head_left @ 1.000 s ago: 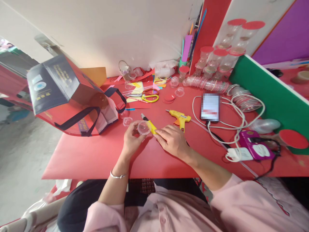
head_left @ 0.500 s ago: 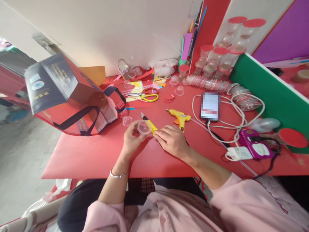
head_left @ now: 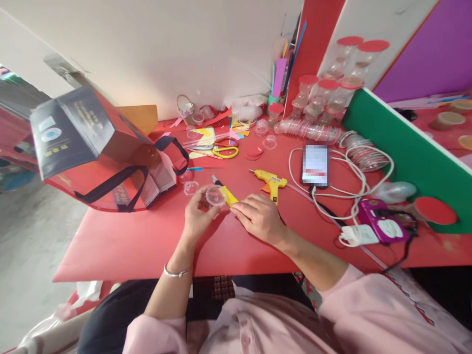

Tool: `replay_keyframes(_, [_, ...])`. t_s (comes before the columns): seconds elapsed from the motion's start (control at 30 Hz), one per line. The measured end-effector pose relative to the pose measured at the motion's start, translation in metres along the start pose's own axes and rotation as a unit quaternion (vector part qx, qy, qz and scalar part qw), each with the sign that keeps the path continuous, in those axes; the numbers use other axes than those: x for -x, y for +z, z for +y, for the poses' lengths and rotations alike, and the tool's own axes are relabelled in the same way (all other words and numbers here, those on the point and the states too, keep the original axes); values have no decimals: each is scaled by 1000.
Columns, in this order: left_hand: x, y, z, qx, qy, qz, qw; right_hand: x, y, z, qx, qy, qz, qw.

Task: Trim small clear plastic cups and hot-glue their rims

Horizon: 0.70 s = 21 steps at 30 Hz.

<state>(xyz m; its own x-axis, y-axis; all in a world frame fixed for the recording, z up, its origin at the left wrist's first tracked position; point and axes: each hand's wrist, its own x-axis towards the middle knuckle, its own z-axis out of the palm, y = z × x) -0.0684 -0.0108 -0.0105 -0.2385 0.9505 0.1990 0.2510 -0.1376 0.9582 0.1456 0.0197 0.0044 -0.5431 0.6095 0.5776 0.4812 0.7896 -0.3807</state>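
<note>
Head camera view, taking the clear plastic cup as the clock's centre and twelve as straight away from the person. Nearest, over the red tabletop (head_left: 129, 246), the left hand (head_left: 201, 216) pinches the clear plastic cup (head_left: 216, 195) by its side between thumb and curled fingers, a hold that leaves the mouth uncovered and facing the wearer. At three o'clock just beside it, the yellow utility knife (head_left: 229, 196) points its blade end toward eleven, away from the body, perhaps for safety. Fingers of the right hand (head_left: 262, 218) bunch together at the near end of its handle; whether they grip it or merely touch it, I cannot tell.

Toward half past nine sits a loose clear cup (head_left: 191, 188), near the left hand. Between two and three, the yellow glue gun (head_left: 271, 183) lies with its nozzle toward ten and its handle toward the right hand, which seems to suit easy pickup. Scissors (head_left: 225, 148) rest among paper scraps at twelve.

Farther off, at two, nested clear cups (head_left: 309, 130) lie in a long row, likely to save room. Beyond them, red-topped hourglass-shaped pieces (head_left: 326, 91) stand stacked by the green partition (head_left: 401, 157), probably keeping them out of the way.
</note>
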Motion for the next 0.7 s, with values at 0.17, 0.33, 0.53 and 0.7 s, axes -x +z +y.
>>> replay_keyframes(0.17, [0, 0, -2, 21, -10, -5, 1000, 0, -1, -3, -4, 21, 11, 1000])
replay_keyframes(0.33, [-1, 0, -2, 18, -12, 1, 1000, 2, -2, -5, 29, 5, 9, 1000])
replay_keyframes(0.53, [-1, -1, -2, -2, 5, 11, 1000, 3, 1, -3, -73, -7, -7, 997])
replay_keyframes(0.7, [-2, -2, -4, 8, 11, 11, 1000, 1, 2, 0, -171, 85, 47, 980])
